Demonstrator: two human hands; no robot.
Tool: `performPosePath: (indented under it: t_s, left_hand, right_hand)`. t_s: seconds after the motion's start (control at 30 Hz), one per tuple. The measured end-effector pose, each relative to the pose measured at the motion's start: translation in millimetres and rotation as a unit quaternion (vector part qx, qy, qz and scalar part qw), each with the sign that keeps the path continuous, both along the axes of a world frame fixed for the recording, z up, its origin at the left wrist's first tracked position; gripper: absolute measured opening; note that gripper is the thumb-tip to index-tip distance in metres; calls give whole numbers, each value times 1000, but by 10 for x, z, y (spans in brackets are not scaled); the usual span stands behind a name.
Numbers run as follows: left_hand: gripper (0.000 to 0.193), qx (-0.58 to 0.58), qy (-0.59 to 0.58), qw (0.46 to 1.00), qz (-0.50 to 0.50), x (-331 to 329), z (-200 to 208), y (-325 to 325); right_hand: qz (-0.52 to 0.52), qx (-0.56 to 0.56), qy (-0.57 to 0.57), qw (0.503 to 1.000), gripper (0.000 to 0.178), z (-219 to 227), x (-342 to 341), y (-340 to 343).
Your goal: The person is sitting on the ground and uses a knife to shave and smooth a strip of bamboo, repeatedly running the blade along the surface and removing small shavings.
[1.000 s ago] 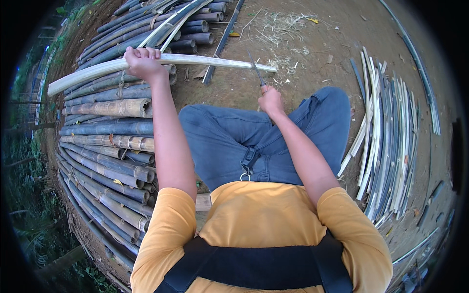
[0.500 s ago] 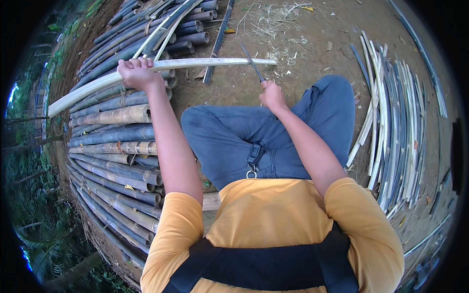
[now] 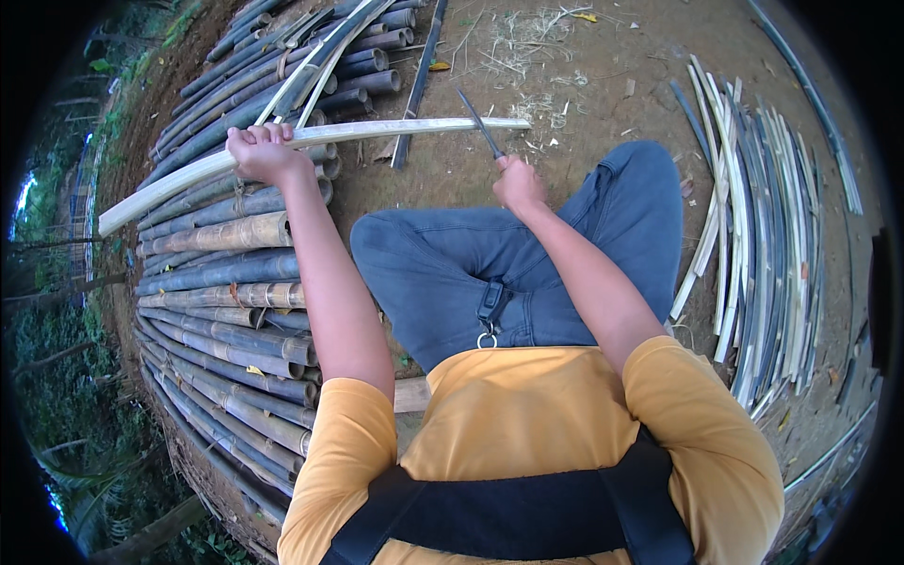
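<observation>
My left hand (image 3: 270, 153) is closed around a long pale bamboo strip (image 3: 395, 128), which runs from the far left across in front of my knees. In my right hand (image 3: 520, 183) is the handle of a knife (image 3: 481, 124) with a narrow dark blade. The blade crosses the strip near its right end and points up and to the left. From this angle I cannot tell how deep the edge sits in the strip, if at all.
Whole bamboo poles (image 3: 226, 273) are stacked on my left, some under the strip. A bundle of split strips (image 3: 767, 254) lies on the ground to my right. Pale shavings (image 3: 532, 47) are scattered ahead, beside a dark bamboo length (image 3: 421, 80).
The knife has shifted slightly left along the strip, with my right hand moving a little left too. My left hand keeps its grip on the strip, nearly in place.
</observation>
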State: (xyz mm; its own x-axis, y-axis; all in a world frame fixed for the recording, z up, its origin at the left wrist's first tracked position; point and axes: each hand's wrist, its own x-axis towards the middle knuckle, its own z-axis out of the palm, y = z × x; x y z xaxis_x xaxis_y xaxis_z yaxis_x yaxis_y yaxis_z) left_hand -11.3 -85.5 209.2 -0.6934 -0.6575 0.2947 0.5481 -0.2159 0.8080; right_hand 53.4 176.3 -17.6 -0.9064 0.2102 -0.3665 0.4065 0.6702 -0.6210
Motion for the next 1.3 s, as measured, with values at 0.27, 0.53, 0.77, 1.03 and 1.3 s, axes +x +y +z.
performPosePath:
  t_s: [0.27,0.53,0.77,1.03,1.3]
  left_hand:
    - [32,-10,6,1000,-18,-2,80,136]
    - [33,-58,29,997,-35,-24,145,252]
    - [34,-62,33,997,-27,-83,218,369]
    - [35,-43,41,997,-40,-96,247,439]
    - [34,-31,39,998,-47,-103,205,337]
  right_hand:
    - [-8,-15,15,1000,27,-415,-79,240]
    - [-25,-38,62,997,26,197,-3,-52]
    - [8,-23,42,999,26,180,79,-1]
    - [-39,-16,27,999,27,-65,-2,121]
    - [-38,-23,-5,999,28,-153,-71,222]
